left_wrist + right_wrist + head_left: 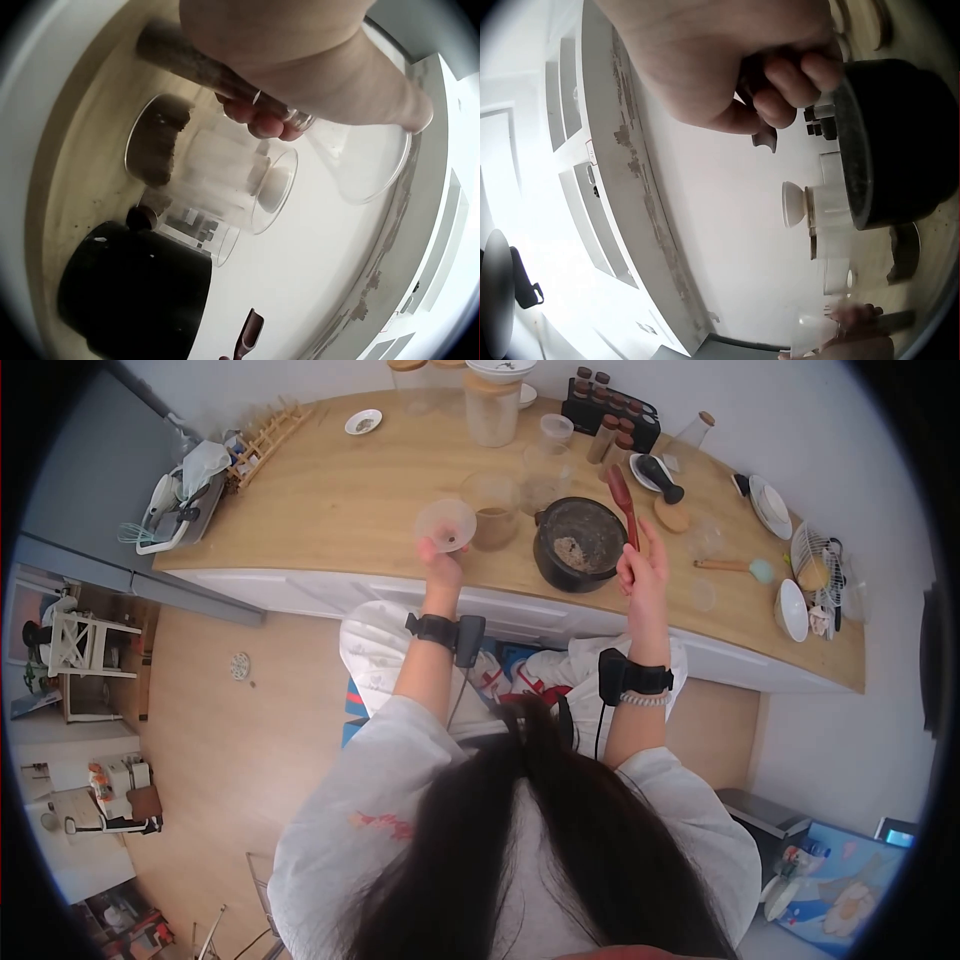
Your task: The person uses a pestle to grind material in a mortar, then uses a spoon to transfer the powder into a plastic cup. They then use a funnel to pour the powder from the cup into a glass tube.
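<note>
In the left wrist view, my left hand (440,567) grips a glass tube (202,66) with brown contents, its fingers curled round it near the mouth. A translucent funnel (446,524) sits at the tube's mouth, its wide end upward. My right hand (645,568) holds a dark reddish-brown scoop (621,490) by its handle, with the scoop end raised. Beside that hand stands a black pot (547,550) with brown powder (572,550) at the bottom. A clear glass container (154,142) holding brown powder stands between the left hand and the pot.
Behind the pot are clear jars (548,462), corked tubes (605,440) and a black rack (640,428). A black pestle (660,478) lies across a small plate at the right. Further right are a spatula (735,565), a white bowl (791,610) and a wire basket (822,565).
</note>
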Tool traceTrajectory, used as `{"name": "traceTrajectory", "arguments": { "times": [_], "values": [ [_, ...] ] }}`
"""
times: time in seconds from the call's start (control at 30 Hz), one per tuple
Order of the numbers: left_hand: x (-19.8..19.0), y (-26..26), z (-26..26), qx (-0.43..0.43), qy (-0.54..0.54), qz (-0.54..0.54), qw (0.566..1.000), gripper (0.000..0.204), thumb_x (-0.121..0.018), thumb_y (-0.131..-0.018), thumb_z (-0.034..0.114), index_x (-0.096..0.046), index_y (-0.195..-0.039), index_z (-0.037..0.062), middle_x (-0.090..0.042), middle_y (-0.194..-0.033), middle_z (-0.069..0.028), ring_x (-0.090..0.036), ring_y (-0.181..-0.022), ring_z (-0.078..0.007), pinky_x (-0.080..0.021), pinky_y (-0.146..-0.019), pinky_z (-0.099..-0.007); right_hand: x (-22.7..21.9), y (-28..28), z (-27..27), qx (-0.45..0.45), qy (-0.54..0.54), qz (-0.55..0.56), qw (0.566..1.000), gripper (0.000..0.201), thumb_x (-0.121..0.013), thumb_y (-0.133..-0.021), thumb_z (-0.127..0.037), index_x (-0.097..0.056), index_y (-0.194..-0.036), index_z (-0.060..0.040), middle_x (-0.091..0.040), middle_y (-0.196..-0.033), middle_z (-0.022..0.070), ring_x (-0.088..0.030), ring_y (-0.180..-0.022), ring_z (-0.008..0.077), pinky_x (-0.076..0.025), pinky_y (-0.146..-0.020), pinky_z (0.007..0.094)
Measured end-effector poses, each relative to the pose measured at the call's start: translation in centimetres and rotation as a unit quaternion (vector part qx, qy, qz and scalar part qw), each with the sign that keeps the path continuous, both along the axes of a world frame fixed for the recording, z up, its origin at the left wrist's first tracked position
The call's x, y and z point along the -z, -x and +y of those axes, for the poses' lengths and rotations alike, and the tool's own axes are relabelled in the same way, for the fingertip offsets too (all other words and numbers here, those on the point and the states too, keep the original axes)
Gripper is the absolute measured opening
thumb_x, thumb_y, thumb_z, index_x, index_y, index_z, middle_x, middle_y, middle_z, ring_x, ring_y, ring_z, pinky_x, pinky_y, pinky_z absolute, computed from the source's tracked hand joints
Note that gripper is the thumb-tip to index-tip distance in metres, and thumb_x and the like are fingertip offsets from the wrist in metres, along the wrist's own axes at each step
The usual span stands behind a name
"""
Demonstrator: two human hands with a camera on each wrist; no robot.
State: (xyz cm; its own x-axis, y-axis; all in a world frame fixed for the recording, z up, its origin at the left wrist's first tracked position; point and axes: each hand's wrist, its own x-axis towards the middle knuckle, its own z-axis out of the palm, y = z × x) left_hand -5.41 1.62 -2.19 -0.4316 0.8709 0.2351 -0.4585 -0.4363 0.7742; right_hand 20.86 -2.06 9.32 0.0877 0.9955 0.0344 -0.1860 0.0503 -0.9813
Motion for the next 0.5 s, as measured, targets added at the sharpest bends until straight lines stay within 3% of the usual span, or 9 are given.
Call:
{"name": "traceTrajectory", "arguments": {
  "times": [0.13, 0.23, 0.5],
  "values": [
    [0.1, 0.2, 0.1, -0.006, -0.018, 0.037, 0.999, 0.075, -0.034, -0.073, 0.075, -0.052, -0.088, 0.0037, -0.051, -0.072, -0.0066, -0.047, -0.056, -0.0159, -0.036, -0.051, -0.0287, -4.0, 1.2, 1.6, -0.04, -0.047, 0.015, 0.998, 0.037, -0.047, -0.086, -0.008, -0.046, -0.123, -0.0112, -0.05, -0.061, 0.0018, -0.041, -0.048, 0.0044, -0.029, -0.042, 0.0167],
    [0.9, 0.5, 0.4, -0.002, -0.026, 0.049, 0.998, 0.073, -0.034, -0.073, 0.074, -0.053, -0.083, 0.0047, -0.051, -0.069, -0.0063, -0.047, -0.056, -0.0155, -0.036, -0.051, -0.0283, -5.5, 2.1, 4.0, -0.124, -0.056, 0.023, 0.99, 0.032, -0.049, -0.086, -0.012, -0.048, -0.118, -0.009, -0.053, -0.064, 0.0028, -0.043, -0.049, 0.0056, -0.032, -0.044, 0.0179],
    [0.3, 0.3, 0.1, -0.023, -0.008, 0.076, 0.997, 0.07, -0.036, -0.074, 0.073, -0.054, -0.082, 0.0055, -0.051, -0.068, -0.0051, -0.048, -0.057, -0.0154, -0.037, -0.052, -0.028, -6.9, 5.1, 8.3, -0.195, -0.048, 0.007, 0.98, 0.015, -0.053, -0.087, -0.021, -0.054, -0.094, -0.0079, -0.057, -0.069, 0.0033, -0.047, -0.051, 0.0063, -0.036, -0.047, 0.0193]
  ]
}}
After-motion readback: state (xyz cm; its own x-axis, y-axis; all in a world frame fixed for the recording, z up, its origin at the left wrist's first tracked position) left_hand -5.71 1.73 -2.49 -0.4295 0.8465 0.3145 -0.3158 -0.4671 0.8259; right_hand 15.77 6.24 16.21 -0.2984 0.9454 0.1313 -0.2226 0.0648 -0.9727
